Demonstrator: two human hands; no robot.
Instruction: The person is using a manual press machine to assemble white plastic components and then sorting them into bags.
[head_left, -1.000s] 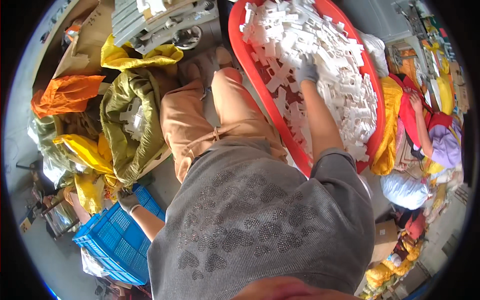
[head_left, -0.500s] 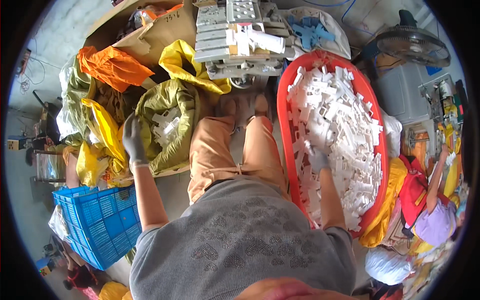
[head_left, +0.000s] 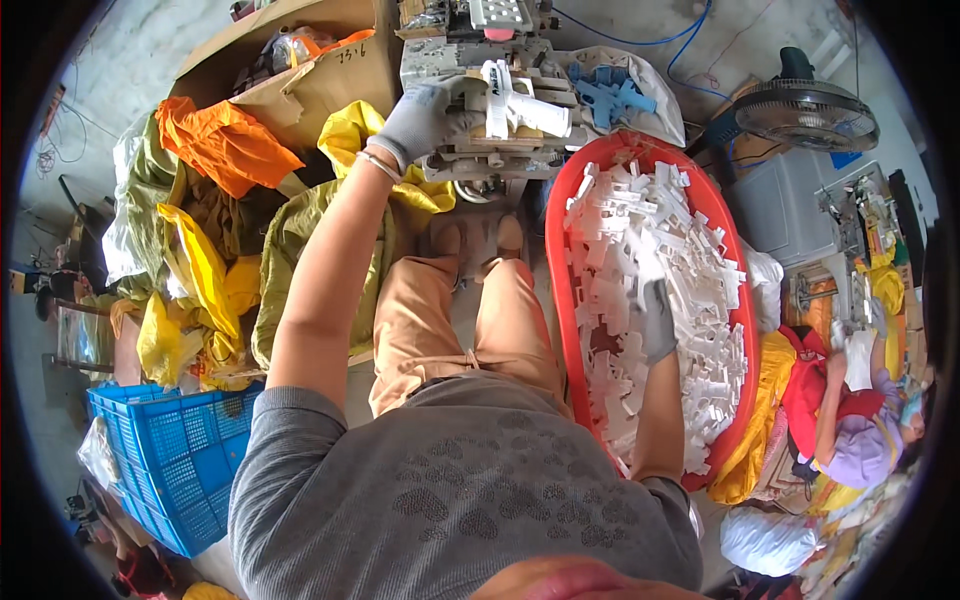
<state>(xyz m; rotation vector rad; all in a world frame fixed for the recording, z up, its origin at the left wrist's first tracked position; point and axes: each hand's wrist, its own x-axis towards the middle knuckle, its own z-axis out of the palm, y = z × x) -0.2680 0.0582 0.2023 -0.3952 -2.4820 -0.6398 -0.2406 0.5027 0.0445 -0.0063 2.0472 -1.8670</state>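
Note:
My left hand [head_left: 422, 120], in a grey glove, is at the grey machine bed [head_left: 420, 65]. Its thumb and fingers are apart beside the left end of a white toy gun [head_left: 515, 105] lying there, with dark print on its upper part. My right hand [head_left: 655, 322], also gloved, is low over a red oval tub [head_left: 562, 290] heaped with white plastic toy gun pieces [head_left: 700, 330]. Its fingers are closed around a white toy gun piece [head_left: 650, 264], partly hidden and blurred.
An olive sack [head_left: 300, 230] stands left of my legs, near yellow and orange bags and a cardboard box [head_left: 330, 75]. A blue crate [head_left: 180, 460] is at lower left. Blue toy guns [head_left: 612, 95] lie in a white sack behind the tub. A fan [head_left: 805, 110] and another person [head_left: 865, 440] are at right.
My left hand has gone from the olive sack up to the machine. The right hand has shifted slightly within the tub. Dark print now shows on the toy gun on the machine.

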